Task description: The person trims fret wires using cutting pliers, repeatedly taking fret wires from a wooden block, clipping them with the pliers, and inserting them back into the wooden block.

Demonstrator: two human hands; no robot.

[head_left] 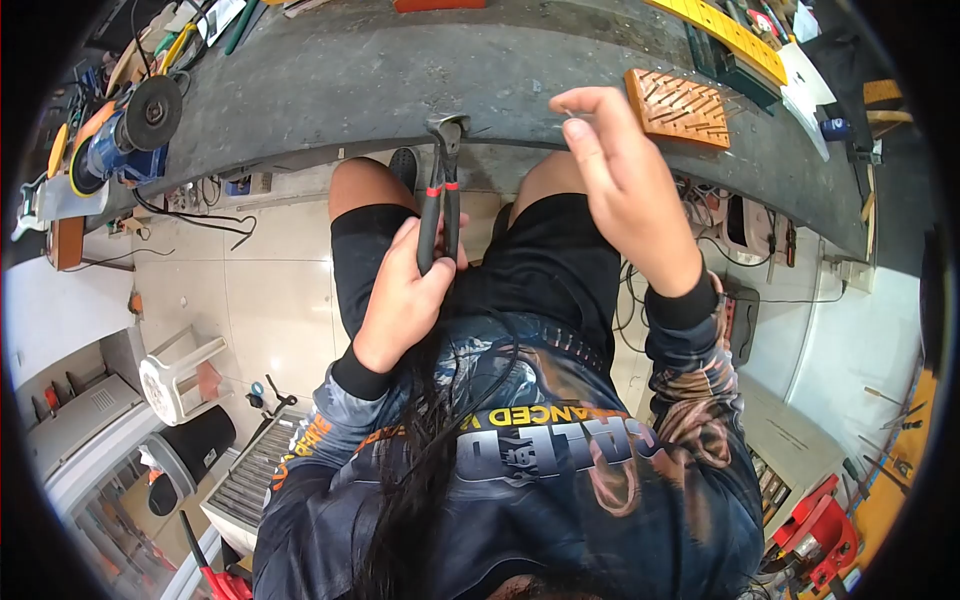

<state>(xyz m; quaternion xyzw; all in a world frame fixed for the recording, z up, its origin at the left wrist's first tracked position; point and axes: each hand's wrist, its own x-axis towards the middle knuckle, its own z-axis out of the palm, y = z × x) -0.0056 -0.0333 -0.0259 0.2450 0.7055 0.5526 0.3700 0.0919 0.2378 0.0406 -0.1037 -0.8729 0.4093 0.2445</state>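
My left hand [405,290] is wrapped round the dark handles of end-cutting pincers [440,195], which have red bands below the steel head. The pincers point away from me, their jaws at the front edge of the grey workbench [330,90]. Over the bench edge to the right, my right hand [635,190] holds its thumb and index finger close together. A thin, wire-like piece [569,114] shows faintly at those fingertips. Just beyond that hand lies an orange-brown wooden block [682,110] set with rows of upright metal pins.
An angle grinder [125,135] with a disc sits at the bench's left end. A yellow level-like bar [725,40] and papers [805,90] lie at the back right. Below left stand a white stool [180,375] and a black bin [195,450].
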